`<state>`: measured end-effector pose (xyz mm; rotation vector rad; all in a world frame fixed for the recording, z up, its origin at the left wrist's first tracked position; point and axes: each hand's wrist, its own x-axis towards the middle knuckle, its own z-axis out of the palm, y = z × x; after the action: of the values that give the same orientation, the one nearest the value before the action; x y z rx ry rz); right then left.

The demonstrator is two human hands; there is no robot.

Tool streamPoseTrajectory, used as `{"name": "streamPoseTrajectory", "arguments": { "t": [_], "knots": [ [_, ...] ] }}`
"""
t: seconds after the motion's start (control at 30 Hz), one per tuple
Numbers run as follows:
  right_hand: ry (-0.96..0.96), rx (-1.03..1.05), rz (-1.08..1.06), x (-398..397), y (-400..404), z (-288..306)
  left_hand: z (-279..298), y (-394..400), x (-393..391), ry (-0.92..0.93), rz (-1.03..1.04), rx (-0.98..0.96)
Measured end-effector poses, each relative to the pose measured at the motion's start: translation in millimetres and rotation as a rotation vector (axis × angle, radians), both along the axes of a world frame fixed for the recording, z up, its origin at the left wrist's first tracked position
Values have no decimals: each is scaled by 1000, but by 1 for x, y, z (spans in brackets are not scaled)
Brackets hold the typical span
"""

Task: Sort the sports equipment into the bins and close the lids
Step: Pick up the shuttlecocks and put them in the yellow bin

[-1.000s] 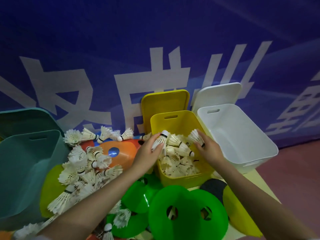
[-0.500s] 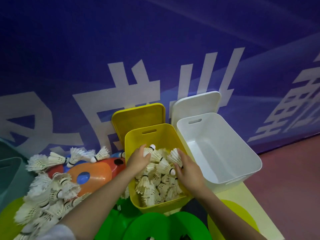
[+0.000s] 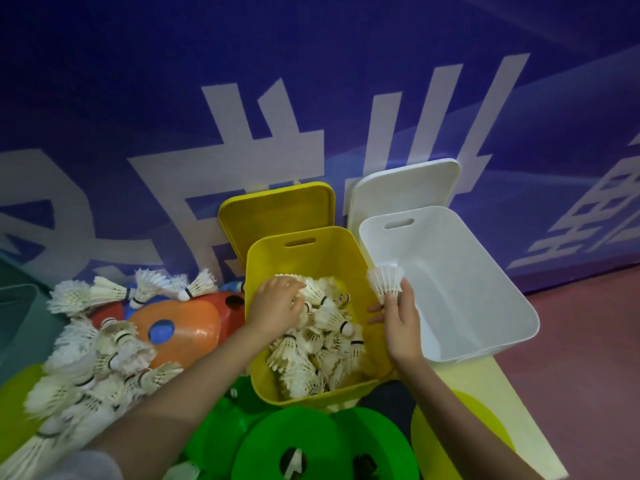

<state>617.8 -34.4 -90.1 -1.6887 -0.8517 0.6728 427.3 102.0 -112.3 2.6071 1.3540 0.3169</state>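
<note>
A yellow bin [image 3: 266, 341] stands open in the middle, holding several white shuttlecocks [image 3: 322, 344]. My left hand [image 3: 275, 304] lies on top of those shuttlecocks, fingers bent down onto the feathers. My right hand [image 3: 398, 317] is at the bin's right rim and pinches one shuttlecock [image 3: 386, 280], feathers up, between the yellow bin and the white bin [image 3: 485, 306]. The white bin holds nothing. A yellow lid [image 3: 277, 209] and a white lid [image 3: 405, 185] lean against the wall behind their bins.
A heap of loose shuttlecocks [image 3: 86, 358] lies at the left over orange cones [image 3: 183, 327]. Green discs [image 3: 287, 441] and a yellow disc [image 3: 460, 431] lie in front. A teal bin [image 3: 14, 313] is at the far left. Behind everything hangs a blue banner [image 3: 311, 81].
My right hand has lifted a shuttlecock up from the yellow bin to its right rim. My left hand let its shuttlecock go and now rests on the pile inside.
</note>
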Motion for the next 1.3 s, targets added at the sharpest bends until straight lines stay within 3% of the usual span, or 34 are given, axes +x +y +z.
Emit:
{"name": "streamPoseTrajectory", "arguments": {
  "t": [0.07,0.13,0.23,0.37,0.57,0.83,1.0,1.03,1.1,1.17,1.3],
  "knots": [
    [-71,-41,58,-2,3,2,9,-6,-9,-121,49,112],
    [-218,-42,160,-5,8,8,11,-9,-21,-139,151,97],
    [-418,-91,293,-8,33,13,3,-11,-44,-217,337,-39],
    [-604,-313,370,-15,81,3,2,-16,-48,-496,458,-312],
    [-837,-584,368,-11,127,-27,1,-19,-43,-674,542,-379],
    [-672,-628,288,-20,134,-57,0,-19,-47,-718,559,-381],
    [-459,-609,251,-24,137,-55,-1,-21,-47,-780,553,-416],
    [-479,-685,324,-25,138,-56,-1,-21,-48,-786,549,-420],
    [-722,-719,497,-24,136,-65,-1,-21,-50,-795,538,-432],
    [-631,-675,465,-28,130,-53,-1,-20,-52,-779,518,-441],
    [-709,-475,375,-37,107,-29,8,-19,-58,-832,417,-571]
  ]
}}
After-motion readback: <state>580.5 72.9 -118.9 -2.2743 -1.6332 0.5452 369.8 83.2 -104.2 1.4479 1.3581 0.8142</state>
